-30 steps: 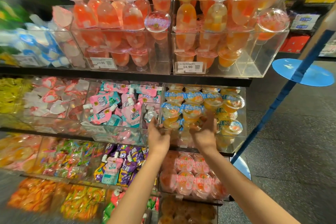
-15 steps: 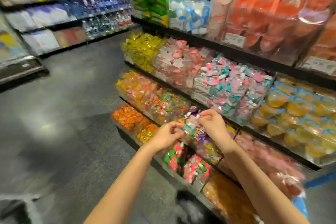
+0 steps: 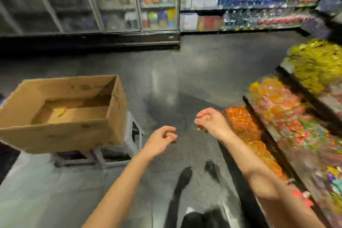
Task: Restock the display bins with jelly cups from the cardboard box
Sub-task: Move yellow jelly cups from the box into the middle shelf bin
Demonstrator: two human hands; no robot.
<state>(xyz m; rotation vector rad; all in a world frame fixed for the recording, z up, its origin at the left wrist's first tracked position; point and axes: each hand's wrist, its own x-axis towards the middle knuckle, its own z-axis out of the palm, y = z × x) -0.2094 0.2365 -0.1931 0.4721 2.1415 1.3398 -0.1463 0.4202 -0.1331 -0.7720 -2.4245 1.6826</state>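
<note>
Both hands hung over the dark floor (image 3: 185,72), to the right of the cardboard box (image 3: 61,114) as I watched from the head view. My left hand (image 3: 161,140) sat nearer the box, fingers loosely curled with nothing in them. My right hand (image 3: 212,122) was farther from the box, fingers bent inward; a small orange speck showed under them, but the blur kept me from telling whether it was gripped. The box stood open on a grey stool (image 3: 118,146), tilted in view, with something yellow (image 3: 59,111) lying on its bottom. Well to the right of the box ran the display bins (image 3: 277,102), holding blurred orange, yellow and mixed-colour packets. Beyond the box stood glass-door coolers (image 3: 129,2) and drink shelves (image 3: 259,5).
</note>
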